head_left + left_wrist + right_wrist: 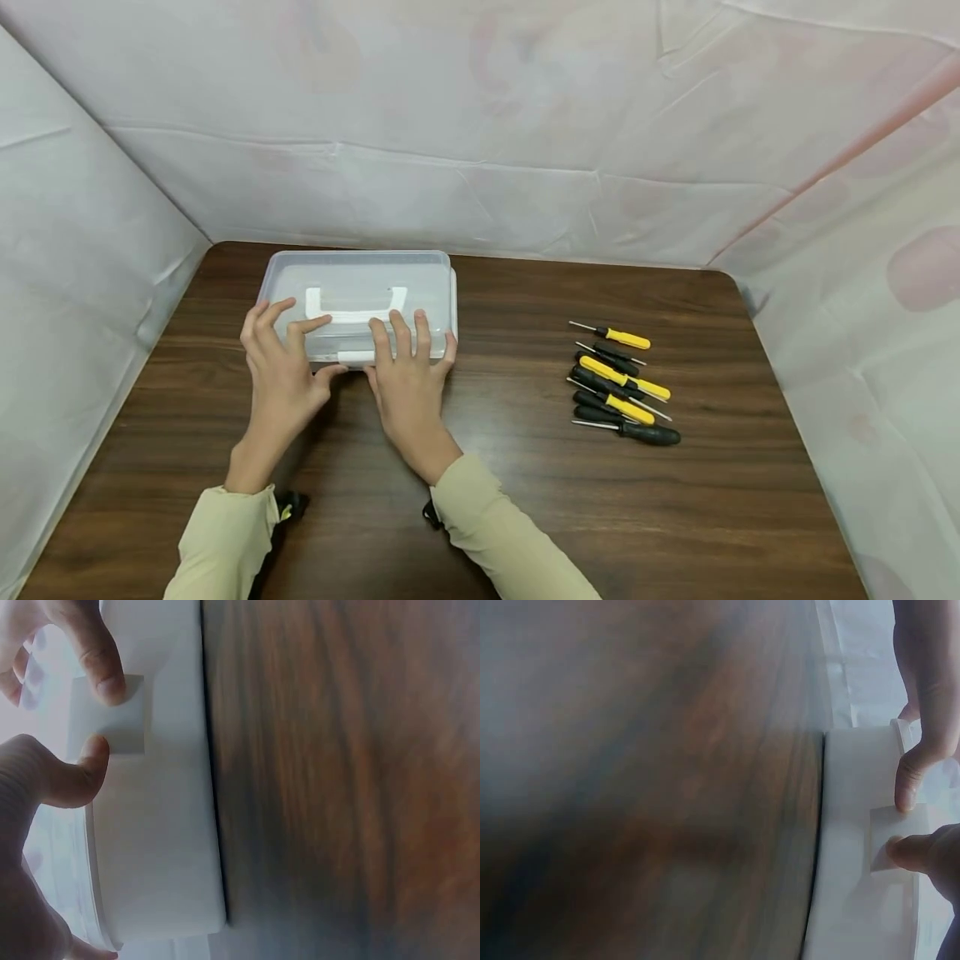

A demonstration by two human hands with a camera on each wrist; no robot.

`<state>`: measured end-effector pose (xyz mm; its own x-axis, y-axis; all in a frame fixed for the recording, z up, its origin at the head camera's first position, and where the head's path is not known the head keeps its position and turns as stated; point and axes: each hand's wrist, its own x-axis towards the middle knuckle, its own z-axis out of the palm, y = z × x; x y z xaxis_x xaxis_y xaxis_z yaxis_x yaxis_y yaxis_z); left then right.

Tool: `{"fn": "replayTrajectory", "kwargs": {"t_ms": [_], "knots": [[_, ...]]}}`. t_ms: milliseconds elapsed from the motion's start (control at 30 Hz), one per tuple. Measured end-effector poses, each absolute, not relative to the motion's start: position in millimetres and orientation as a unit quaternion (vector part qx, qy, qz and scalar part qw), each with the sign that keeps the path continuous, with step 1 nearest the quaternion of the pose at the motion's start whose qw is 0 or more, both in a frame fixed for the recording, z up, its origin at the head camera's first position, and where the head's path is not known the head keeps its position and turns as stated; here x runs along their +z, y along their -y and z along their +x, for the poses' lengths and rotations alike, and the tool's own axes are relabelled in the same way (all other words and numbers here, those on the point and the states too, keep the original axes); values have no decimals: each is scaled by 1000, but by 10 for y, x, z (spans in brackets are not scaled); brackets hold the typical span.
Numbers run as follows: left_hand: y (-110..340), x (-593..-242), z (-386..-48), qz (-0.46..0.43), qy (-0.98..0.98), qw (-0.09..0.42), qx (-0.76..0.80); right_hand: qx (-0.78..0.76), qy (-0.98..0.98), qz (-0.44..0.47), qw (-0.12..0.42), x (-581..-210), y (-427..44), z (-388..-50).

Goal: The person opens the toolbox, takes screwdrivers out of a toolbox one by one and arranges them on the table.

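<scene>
A clear plastic box (431,271) with a white handle (352,317) on its lid sits near the table's back left. My left hand (277,375) is at its front left, fingers spread and bent over the lid, thumb on the white front latch (124,727). My right hand (410,387) lies over the front right of the lid with its fingers extended and spread. Its thumb (915,851) presses that same latch, close to the left thumb (910,780). The lid lies on the box.
Several screwdrivers lie in a loose pile to the right, among them a yellow-handled screwdriver (628,339) and a black-handled screwdriver (651,433). A pale sheet (450,200) rises behind the dark wooden table (510,500) and at both sides.
</scene>
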<state>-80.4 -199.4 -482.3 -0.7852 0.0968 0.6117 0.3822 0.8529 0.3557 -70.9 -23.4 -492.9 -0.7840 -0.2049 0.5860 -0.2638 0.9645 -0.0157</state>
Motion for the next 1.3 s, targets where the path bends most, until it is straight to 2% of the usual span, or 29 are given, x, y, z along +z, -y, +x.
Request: {"fn": "replayTrajectory", "kwargs": {"t_ms": [400, 800, 1067, 1300], "knots": [[2273, -4789, -1061, -114, 919, 289, -244, 41, 951, 129, 277, -4922, 547, -991], [2433, -4760, -1254, -121, 926, 261, -244, 30, 952, 112, 284, -4902, 681, -1131], [2497, -4745, -1254, -124, 930, 250, -241, 28, 956, 114, 268, -4883, 706, -1122], [2472, -4677, -1116, -102, 945, 233, -205, 22, 956, 178, 231, -4694, 500, -1098]]}}
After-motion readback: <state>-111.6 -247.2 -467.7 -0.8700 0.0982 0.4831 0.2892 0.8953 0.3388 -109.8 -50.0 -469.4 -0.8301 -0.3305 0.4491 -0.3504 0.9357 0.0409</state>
